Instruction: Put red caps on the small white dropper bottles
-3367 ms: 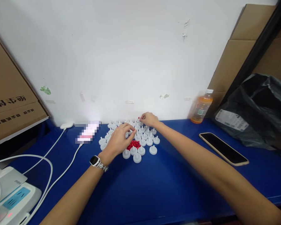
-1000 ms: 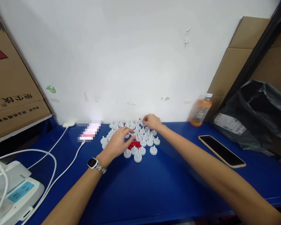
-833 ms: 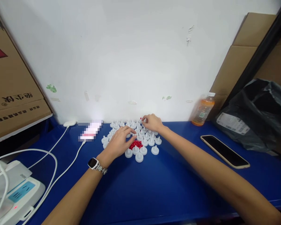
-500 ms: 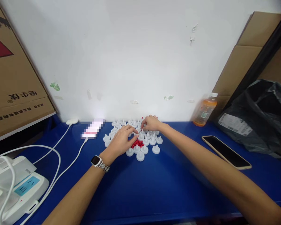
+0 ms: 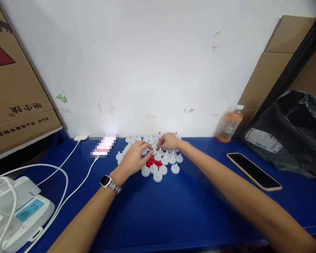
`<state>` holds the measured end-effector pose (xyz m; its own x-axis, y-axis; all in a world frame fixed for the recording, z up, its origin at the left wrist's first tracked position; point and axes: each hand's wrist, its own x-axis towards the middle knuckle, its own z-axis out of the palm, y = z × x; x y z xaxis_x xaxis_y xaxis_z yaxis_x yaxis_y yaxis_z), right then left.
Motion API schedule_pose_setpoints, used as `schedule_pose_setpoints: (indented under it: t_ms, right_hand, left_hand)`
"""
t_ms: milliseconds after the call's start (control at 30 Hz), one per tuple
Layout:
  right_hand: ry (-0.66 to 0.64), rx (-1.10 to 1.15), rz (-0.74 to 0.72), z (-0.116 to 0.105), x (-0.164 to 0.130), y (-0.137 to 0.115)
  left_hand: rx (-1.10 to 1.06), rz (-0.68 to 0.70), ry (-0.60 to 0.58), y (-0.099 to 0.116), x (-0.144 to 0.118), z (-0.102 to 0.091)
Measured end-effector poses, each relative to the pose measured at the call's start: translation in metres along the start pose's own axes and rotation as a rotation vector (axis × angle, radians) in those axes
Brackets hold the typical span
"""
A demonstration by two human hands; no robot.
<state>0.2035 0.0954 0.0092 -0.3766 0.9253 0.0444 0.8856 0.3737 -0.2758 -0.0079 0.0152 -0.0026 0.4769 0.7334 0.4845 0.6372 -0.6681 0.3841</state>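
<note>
Drawn back from the far row, the right hand (image 5: 169,141) now meets the left hand (image 5: 135,159), both grips pinched over white caps (image 5: 158,168) and red pieces (image 5: 153,162) lying directly below on the blue surface (image 5: 173,211).

White caps (image 5: 158,175): small round plastic pieces, each with a short stem pointing up; standing upright in a tight cluster under and around the fingertips of both hands, the nearest row just below them.
Red bits (image 5: 153,162): tiny bright red pieces, loose heap amid the caps, just below the fingertips.
Red-tipped caps (image 5: 171,134): few, just beyond the right fingers.
</note>
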Motion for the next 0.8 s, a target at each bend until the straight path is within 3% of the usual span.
schedule_pose_setpoints:
  t_ms: [200,300,400,467,533,633,800]
  right_hand:
    - [0.091,0.042,0.007,-0.003,-0.009,-0.008]
    - [0.165,0.141,-0.066,-0.010,-0.026,-0.018]
    - [0.109,0.230,-0.196,-0.014,-0.041,-0.026]
    - [0.092,0.237,-0.204,-0.015,-0.043,-0.026]
    - [0.152,0.184,-0.105,-0.015,-0.035,-0.019]
    - [0.281,0.054,0.155,-0.013,-0.009,-0.002]
    - [0.299,0.005,0.263,-0.001,0.037,0.016]
  left_hand:
    - [-0.002,0.000,0.013,0.000,0.000,-0.004]
    - [-0.002,-0.017,0.040,-0.002,0.000,-0.008]
    - [0.009,-0.028,0.051,-0.003,0.000,-0.008]
    - [0.013,-0.025,0.049,-0.004,0.000,-0.007]
    - [0.008,-0.020,0.038,-0.003,0.001,-0.005]
    - [-0.006,-0.015,0.022,-0.002,0.001,-0.003]
    - [-0.023,-0.014,-0.003,0.001,0.001,-0.001]
